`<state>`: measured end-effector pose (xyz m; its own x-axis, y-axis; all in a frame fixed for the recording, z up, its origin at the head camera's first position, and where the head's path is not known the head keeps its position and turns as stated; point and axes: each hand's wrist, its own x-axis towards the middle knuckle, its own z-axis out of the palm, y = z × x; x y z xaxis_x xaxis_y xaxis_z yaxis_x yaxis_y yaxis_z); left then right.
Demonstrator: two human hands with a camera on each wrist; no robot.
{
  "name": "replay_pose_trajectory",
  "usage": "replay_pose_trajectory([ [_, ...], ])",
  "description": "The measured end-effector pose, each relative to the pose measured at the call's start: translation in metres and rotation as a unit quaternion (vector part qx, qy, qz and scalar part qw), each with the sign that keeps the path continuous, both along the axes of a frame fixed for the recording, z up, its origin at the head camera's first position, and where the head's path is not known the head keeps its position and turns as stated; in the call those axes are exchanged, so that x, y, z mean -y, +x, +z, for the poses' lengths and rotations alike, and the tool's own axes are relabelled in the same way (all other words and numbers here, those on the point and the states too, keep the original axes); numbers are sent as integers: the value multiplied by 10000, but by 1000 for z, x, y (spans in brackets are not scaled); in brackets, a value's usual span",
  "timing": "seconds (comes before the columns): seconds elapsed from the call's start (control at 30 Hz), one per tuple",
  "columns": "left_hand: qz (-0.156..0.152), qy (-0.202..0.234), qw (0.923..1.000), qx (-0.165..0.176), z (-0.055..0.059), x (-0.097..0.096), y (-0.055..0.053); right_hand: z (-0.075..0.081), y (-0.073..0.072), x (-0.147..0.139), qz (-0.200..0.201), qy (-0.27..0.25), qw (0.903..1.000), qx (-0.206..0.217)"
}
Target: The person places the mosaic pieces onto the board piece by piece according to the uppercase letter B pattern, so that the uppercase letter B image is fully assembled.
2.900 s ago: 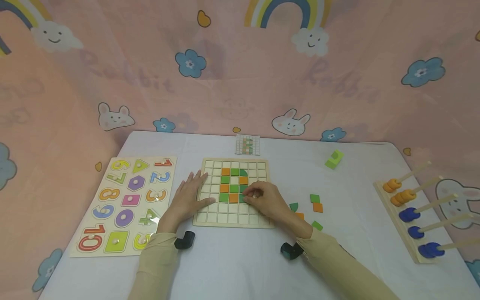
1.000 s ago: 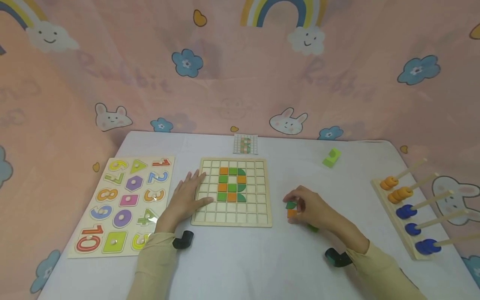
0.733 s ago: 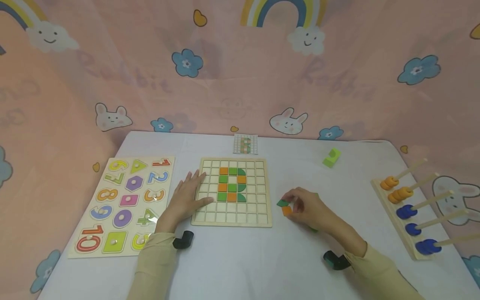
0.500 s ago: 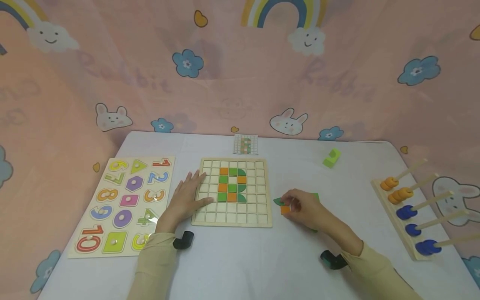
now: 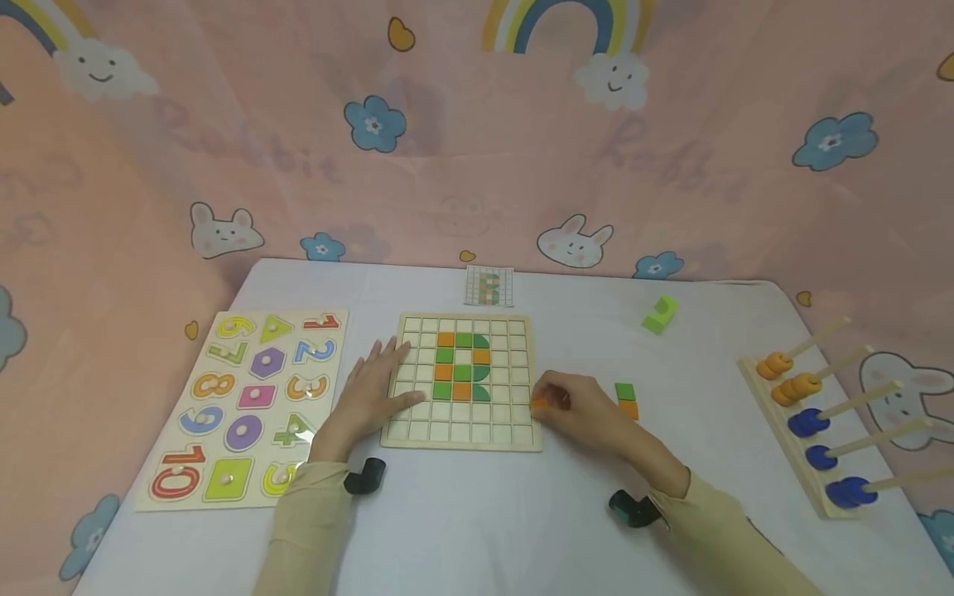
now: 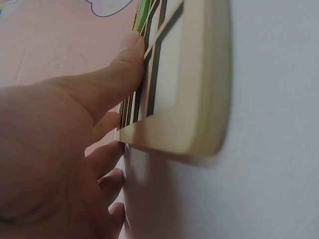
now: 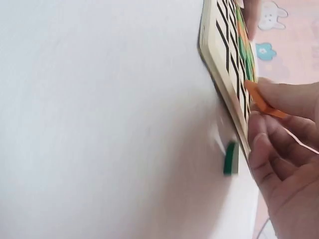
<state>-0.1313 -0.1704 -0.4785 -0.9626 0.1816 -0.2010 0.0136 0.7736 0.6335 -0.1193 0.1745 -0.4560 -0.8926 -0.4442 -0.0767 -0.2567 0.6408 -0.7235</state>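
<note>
A wooden grid board point(image 5: 440, 434) lies mid-table with several orange and green tiles point(image 5: 462, 372) set in its squares, some with a curved edge. My left hand point(image 5: 368, 397) rests at the board's left edge, fingers spread and thumb lying over the grid. At the right edge, my right hand point(image 5: 577, 410) pinches an orange tile point(image 7: 264, 102) between thumb and fingers. Close below those fingers in the right wrist view shows a small dark green piece point(image 7: 231, 159), hidden by the hand in the head view.
Loose green and orange tiles point(image 5: 626, 401) lie right of the right hand. A printed pattern card point(image 5: 489, 286) sits behind the board. A number puzzle point(image 5: 246, 414) is at left; lime blocks point(image 5: 661, 315) and a peg counting toy point(image 5: 805, 439) stand at right.
My right hand left the board, picked up an orange tile and a dark green curved piece from the table, and came back left to the board's edge. The left hand stayed put.
</note>
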Motion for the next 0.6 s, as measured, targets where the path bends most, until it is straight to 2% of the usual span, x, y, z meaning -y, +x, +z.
replay_pose_trajectory([
  [0.17,-6,-22,10000,-1,0,0,0,-3,0,33,-288,-562,9980,55],
  [0.3,-12,-47,10000,10,-1,0,0,-7,1,58,-274,-885,9957,6],
  [0.43,-45,-81,10000,-14,-2,1,-1,-11,2,79,-180,-1082,9940,-11],
  [0.6,-84,-103,9999,-45,-3,2,-3,-13,3,100,-135,-1046,9943,-186],
])
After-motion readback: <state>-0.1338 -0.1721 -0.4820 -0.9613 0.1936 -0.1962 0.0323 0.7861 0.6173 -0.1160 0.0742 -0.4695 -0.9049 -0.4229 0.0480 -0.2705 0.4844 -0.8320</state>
